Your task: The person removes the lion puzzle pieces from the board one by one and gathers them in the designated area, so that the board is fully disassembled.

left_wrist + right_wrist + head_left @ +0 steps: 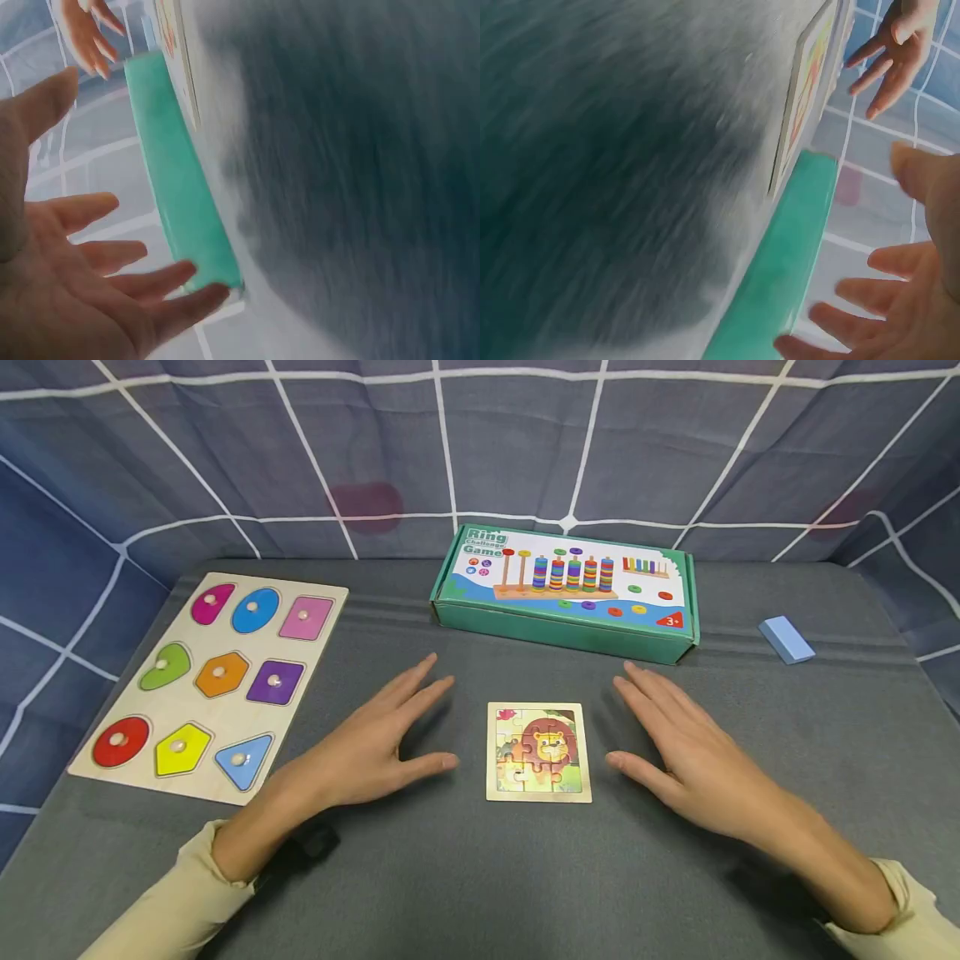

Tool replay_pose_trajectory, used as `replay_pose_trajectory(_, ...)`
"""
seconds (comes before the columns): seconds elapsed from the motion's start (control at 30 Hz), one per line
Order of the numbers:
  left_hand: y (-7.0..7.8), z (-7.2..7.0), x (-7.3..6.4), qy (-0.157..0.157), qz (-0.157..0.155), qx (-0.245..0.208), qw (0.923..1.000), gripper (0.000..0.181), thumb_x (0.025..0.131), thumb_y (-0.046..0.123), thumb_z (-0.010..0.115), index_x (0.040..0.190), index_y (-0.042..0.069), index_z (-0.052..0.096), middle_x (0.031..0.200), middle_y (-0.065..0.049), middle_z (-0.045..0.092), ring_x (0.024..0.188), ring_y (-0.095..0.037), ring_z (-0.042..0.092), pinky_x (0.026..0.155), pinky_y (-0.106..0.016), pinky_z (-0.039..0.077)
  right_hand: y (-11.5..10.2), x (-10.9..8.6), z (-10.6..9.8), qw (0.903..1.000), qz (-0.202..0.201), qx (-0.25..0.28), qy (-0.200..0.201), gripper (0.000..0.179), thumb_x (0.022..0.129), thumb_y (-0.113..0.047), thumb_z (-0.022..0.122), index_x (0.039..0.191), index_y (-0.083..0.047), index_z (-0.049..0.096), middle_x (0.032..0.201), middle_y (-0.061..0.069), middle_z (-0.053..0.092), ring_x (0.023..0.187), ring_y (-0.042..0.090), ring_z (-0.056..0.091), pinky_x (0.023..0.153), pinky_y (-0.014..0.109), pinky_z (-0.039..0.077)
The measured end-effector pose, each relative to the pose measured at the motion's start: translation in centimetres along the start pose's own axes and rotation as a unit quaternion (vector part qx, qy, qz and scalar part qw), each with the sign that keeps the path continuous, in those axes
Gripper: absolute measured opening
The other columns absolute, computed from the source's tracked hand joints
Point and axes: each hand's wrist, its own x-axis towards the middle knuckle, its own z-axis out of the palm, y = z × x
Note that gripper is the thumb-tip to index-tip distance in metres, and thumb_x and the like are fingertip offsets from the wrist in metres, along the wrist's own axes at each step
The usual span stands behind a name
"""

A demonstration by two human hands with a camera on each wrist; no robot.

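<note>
A small lion jigsaw puzzle [538, 752] lies in its wooden frame on the grey table, its pieces fitted together. To its left is my left hand [378, 747], fingers extended and thumb pointing toward the puzzle, touching nothing. On the other side my right hand [686, 760] is held likewise, apart from the puzzle with nothing in it. In the left wrist view the left hand [97, 262] shows spread fingers and a bare palm. The right wrist view shows the right hand [892, 300] with loosely spread fingers and the puzzle's edge [799, 97] beyond.
Behind the puzzle stands a green Ring Challenge Game box [566, 589]. At the left lies a wooden shape board [225, 643] with several coloured knobbed pieces. A light blue block [786, 639] sits at the right. A checked cloth [517, 443] hangs behind the table [480, 877].
</note>
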Motion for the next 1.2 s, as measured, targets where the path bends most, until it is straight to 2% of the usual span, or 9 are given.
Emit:
replay_pose_trajectory(0.1,1.2,0.5,0.1,-0.012,0.019,-0.054,0.9983,0.079,0.086,0.050,0.073,0.151,0.017,0.042,0.161,-0.008,0.022,0.142,-0.028,0.032,0.105,-0.056,0.035,-0.8,0.9,0.5,0.9995,-0.007,0.030,0.011,0.068,0.093,-0.033,0.070,0.149,-0.008,0.041,0.153,0.013,0.038,0.137,0.032,0.037,0.102,0.056,0.034)
replay_pose_trajectory(0.2,2.4,1.2,0.5,-0.029,0.036,-0.054,0.9974,0.069,0.086,0.043,0.076,0.144,0.015,0.051,0.154,-0.009,0.035,0.132,-0.028,0.046,0.100,-0.053,0.041,-1.6,1.8,1.2,0.9976,-0.013,0.063,0.024,0.055,0.090,-0.028,0.073,0.137,-0.007,0.055,0.141,0.010,0.050,0.124,0.027,0.051,0.092,0.052,0.044)
replay_pose_trajectory(0.33,3.5,2.2,1.2,-0.065,0.045,-0.019,0.9967,0.063,0.087,0.040,0.075,0.141,0.014,0.055,0.149,-0.011,0.041,0.127,-0.030,0.049,0.098,-0.052,0.042,-2.4,3.0,2.0,0.9928,-0.021,0.116,0.024,0.040,0.089,-0.021,0.075,0.126,-0.008,0.064,0.128,0.002,0.058,0.103,0.017,0.059,0.080,0.041,0.049)
replay_pose_trajectory(0.5,3.9,3.1,1.7,-0.100,0.042,0.055,0.9926,0.068,0.085,0.046,0.076,0.142,0.016,0.054,0.153,-0.014,0.037,0.127,-0.031,0.044,0.099,-0.052,0.039,-2.9,4.4,2.7,0.9885,-0.019,0.150,0.000,0.035,0.090,-0.017,0.074,0.122,-0.007,0.066,0.119,0.000,0.061,0.083,0.013,0.055,0.067,0.031,0.046)
replay_pose_trajectory(0.6,4.0,3.3,1.8,-0.099,0.051,0.088,0.9898,0.072,0.083,0.049,0.076,0.143,0.017,0.053,0.152,-0.014,0.038,0.122,-0.029,0.045,0.095,-0.049,0.041,-3.0,5.2,3.1,0.9880,-0.016,0.153,-0.011,0.035,0.089,-0.017,0.075,0.121,-0.006,0.067,0.115,0.002,0.061,0.083,0.014,0.055,0.067,0.031,0.045)
replay_pose_trajectory(0.77,3.9,3.3,2.1,-0.085,0.065,0.107,0.9885,0.067,0.084,0.048,0.075,0.141,0.017,0.056,0.150,-0.015,0.042,0.115,-0.028,0.048,0.089,-0.046,0.044,-3.2,6.4,3.8,0.9867,-0.008,0.159,-0.032,0.035,0.089,-0.019,0.076,0.120,-0.005,0.068,0.110,0.004,0.061,0.086,0.015,0.055,0.072,0.034,0.046)
replay_pose_trajectory(0.97,3.3,3.0,2.5,-0.096,0.062,0.081,0.9901,0.064,0.084,0.048,0.075,0.139,0.020,0.058,0.150,-0.014,0.041,0.119,-0.029,0.047,0.093,-0.050,0.043,-3.5,7.7,4.1,0.9836,-0.007,0.171,-0.057,0.038,0.087,-0.017,0.077,0.121,-0.003,0.067,0.102,0.003,0.060,0.083,0.015,0.054,0.070,0.034,0.044)
replay_pose_trajectory(1.07,3.0,2.8,2.7,-0.099,0.063,0.044,0.9921,0.063,0.084,0.047,0.076,0.138,0.021,0.059,0.149,-0.012,0.041,0.119,-0.028,0.046,0.094,-0.051,0.042,-3.5,8.3,4.2,0.9811,0.000,0.179,-0.074,0.039,0.085,-0.016,0.078,0.120,-0.003,0.068,0.096,0.003,0.058,0.079,0.017,0.052,0.067,0.034,0.043)
replay_pose_trajectory(1.2,2.5,2.8,2.9,-0.092,0.071,0.000,0.9932,0.057,0.084,0.040,0.078,0.135,0.021,0.061,0.147,-0.010,0.042,0.119,-0.027,0.046,0.096,-0.049,0.041,-3.4,8.9,4.3,0.9804,0.010,0.169,-0.100,0.039,0.085,-0.019,0.079,0.120,-0.004,0.069,0.098,0.003,0.057,0.080,0.018,0.051,0.068,0.033,0.041)
